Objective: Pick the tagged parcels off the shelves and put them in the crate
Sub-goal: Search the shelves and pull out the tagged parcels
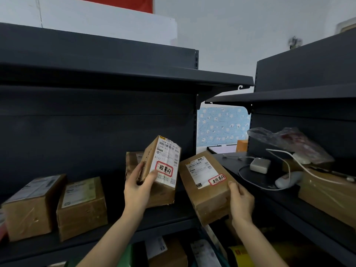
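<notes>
My left hand [137, 186] grips a small upright cardboard parcel [163, 157] with a white shipping label and a red-bordered handwritten tag, held above the dark shelf [134, 224]. My right hand [240, 201] grips the near end of a longer brown parcel [204, 191], tilted, which also bears a red-bordered tag. A third box [161, 195] stands on the shelf behind and below the left parcel. No crate is in view.
Two untagged brown boxes [28, 205] [81, 207] sit on the shelf at left. The right-hand shelf unit holds a white charger with cable [259, 165], a plastic bag [292, 141] and a large box [327, 199]. More parcels [169, 255] fill the level below.
</notes>
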Tool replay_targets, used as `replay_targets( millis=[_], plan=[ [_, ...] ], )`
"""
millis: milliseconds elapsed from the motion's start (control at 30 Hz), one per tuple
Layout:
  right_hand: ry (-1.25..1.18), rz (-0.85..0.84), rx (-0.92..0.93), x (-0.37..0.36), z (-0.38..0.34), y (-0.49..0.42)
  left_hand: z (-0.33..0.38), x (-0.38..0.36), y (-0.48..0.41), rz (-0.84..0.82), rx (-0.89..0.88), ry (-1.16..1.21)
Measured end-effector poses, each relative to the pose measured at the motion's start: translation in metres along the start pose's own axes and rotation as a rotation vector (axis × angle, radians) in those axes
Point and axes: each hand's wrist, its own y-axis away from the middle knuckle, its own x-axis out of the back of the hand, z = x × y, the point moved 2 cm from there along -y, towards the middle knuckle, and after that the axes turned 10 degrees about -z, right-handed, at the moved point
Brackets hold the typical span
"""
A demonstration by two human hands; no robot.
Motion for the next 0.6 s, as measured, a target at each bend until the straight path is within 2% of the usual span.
replay_targets(
  millis=[333, 600],
  plan=[
    [-0.154, 0.056, 0.118, 0.018, -0.019, 0.011, -0.008, -0.035, 0.014, -0.108, 0.028, 0.059],
    [-0.192, -0.084, 0.249, 0.018, -0.025, 0.018, -0.013, -0.034, 0.009, -0.229, 0.151, 0.166]
  ],
)
